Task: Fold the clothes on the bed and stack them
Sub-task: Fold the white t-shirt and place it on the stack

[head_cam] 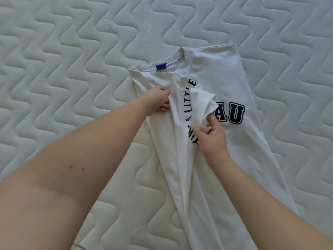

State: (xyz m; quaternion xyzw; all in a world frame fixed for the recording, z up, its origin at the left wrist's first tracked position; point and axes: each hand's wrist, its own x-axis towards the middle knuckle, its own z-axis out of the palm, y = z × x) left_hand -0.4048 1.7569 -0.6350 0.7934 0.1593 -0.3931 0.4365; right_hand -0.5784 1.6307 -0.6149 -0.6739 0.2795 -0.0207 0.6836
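Observation:
A white T-shirt (223,80) with dark block lettering lies on the bed, collar and blue neck label (161,66) pointing away from me. Its left side is folded over the middle, so the curved print runs up the fold. My left hand (158,101) pinches the cloth at the folded left shoulder. My right hand (212,134) grips the short sleeve (201,103), which is bunched and lifted over the chest print. The shirt's lower part runs toward me and out of view at the bottom edge.
The quilted white mattress (72,60) with a wavy stitch pattern fills the whole view around the shirt. No other clothes or stack are in view.

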